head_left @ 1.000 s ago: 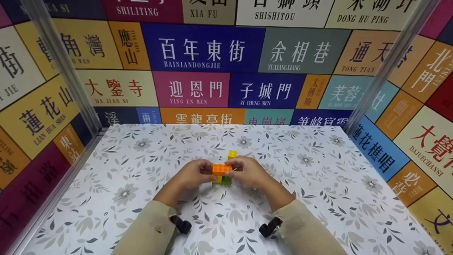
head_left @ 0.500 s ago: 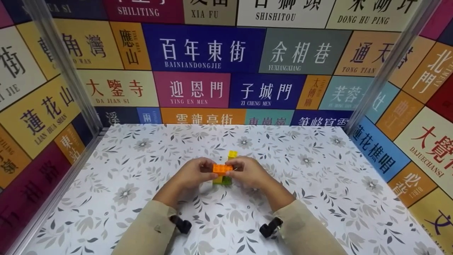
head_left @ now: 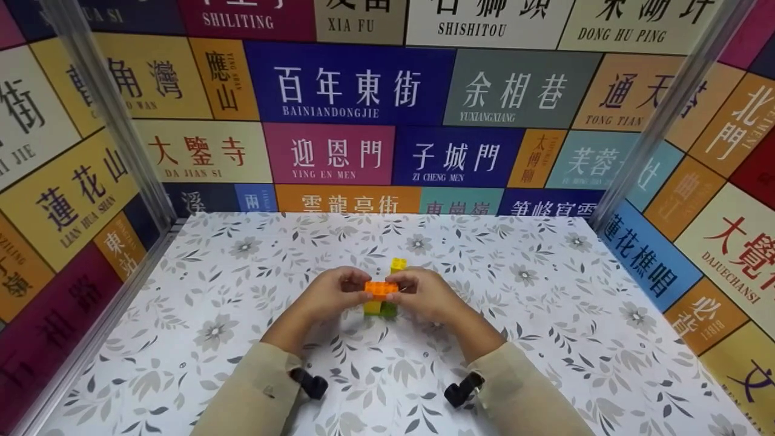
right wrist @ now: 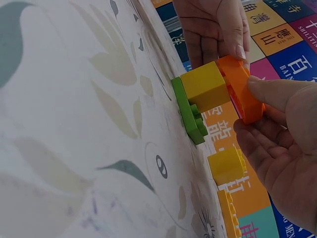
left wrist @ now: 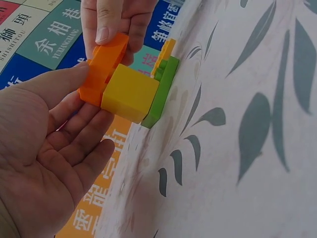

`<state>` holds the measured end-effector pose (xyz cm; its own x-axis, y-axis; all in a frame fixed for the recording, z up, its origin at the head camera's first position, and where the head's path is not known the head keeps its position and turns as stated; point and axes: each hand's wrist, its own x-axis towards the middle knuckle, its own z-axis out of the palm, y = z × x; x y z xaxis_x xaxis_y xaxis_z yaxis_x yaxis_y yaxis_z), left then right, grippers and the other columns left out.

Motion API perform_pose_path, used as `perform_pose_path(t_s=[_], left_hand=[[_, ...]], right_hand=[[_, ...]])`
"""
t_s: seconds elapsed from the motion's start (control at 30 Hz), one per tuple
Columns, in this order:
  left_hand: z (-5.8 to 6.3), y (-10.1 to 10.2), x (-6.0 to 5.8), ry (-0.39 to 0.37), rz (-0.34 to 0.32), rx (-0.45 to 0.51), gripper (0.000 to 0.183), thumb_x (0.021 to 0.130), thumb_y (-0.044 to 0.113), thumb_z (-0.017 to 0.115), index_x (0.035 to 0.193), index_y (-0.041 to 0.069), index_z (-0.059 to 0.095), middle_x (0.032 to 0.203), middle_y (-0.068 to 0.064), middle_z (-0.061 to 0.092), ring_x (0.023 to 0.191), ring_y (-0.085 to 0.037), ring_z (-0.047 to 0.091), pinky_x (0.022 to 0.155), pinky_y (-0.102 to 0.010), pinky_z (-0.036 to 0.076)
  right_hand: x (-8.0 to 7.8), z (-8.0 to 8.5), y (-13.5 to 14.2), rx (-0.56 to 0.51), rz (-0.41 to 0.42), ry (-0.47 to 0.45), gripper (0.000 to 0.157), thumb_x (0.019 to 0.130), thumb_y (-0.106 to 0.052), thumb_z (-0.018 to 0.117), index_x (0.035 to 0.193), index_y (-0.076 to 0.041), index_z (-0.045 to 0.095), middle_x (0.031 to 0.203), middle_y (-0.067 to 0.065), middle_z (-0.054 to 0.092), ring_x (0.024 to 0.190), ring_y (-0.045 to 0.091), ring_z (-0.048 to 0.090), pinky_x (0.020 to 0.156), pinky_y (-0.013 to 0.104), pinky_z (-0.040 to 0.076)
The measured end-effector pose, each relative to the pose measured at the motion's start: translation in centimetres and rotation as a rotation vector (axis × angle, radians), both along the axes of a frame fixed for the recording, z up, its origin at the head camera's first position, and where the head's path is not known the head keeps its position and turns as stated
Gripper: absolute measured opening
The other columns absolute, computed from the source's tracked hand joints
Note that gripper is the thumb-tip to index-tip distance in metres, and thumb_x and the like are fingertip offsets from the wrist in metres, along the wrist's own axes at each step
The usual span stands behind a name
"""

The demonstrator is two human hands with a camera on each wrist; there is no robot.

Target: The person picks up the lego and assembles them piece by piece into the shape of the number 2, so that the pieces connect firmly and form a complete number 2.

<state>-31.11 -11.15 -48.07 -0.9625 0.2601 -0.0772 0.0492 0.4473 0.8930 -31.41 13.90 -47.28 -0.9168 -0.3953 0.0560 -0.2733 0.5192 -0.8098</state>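
An orange brick (head_left: 380, 290) lies across the top of a yellow brick (left wrist: 130, 91), which stands on a green brick (right wrist: 189, 111) on the table. My left hand (head_left: 332, 295) pinches the orange brick's left end between thumb and fingers. At its right end, my right hand (head_left: 427, 293) grips it the same way. In the right wrist view the orange brick looks slightly tilted against the yellow one; whether it is fully seated I cannot tell. Fingers cover both its ends in the head view.
Behind the stack, near my right fingers, stands another yellow brick (head_left: 398, 264). The right wrist view has two yellow pieces there, one a studded piece (right wrist: 229, 213). A floral-patterned table (head_left: 242, 375) lies beneath, with printed panels (head_left: 351, 85) rising at the back and sides.
Very little differs. My left fingertips lie slightly farther over the orange brick's left end; the stack and my right hand stay in place.
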Motion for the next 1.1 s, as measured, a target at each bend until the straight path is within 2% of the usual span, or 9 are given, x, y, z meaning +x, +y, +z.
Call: perform_pose_path(t_s=[0.53,0.77,1.1], left_hand=[[0.35,0.27,0.08,-0.064,0.041,-0.025,0.027,0.092,0.030,0.087,0.116,0.024,0.076,0.115,0.002,0.076,0.111,-0.018,0.070,0.106,-0.040,0.059],[0.53,0.43,0.23,-0.045,0.042,-0.036,0.025,0.091,0.027,0.087,0.114,0.022,0.076,0.114,0.002,0.077,0.112,-0.018,0.071,0.107,-0.040,0.058],[0.71,0.49,0.15,-0.071,0.041,-0.053,0.023,0.092,0.025,0.086,0.112,0.025,0.076,0.115,0.004,0.076,0.117,-0.019,0.071,0.112,-0.042,0.056]], right_hand=[[-0.10,-0.02,0.01,-0.016,0.007,-0.016,0.033,0.096,-0.020,0.081,0.128,-0.016,0.077,0.122,0.004,0.076,0.109,0.019,0.073,0.103,0.040,0.061],[-0.12,-0.20,0.07,0.019,0.010,0.020,0.034,0.096,-0.025,0.082,0.128,-0.015,0.077,0.122,0.004,0.077,0.108,0.018,0.073,0.102,0.042,0.061],[-0.22,-0.40,0.06,0.013,-0.022,-0.031,0.034,0.095,-0.027,0.083,0.128,-0.020,0.077,0.122,0.000,0.077,0.110,0.016,0.072,0.103,0.040,0.060]])
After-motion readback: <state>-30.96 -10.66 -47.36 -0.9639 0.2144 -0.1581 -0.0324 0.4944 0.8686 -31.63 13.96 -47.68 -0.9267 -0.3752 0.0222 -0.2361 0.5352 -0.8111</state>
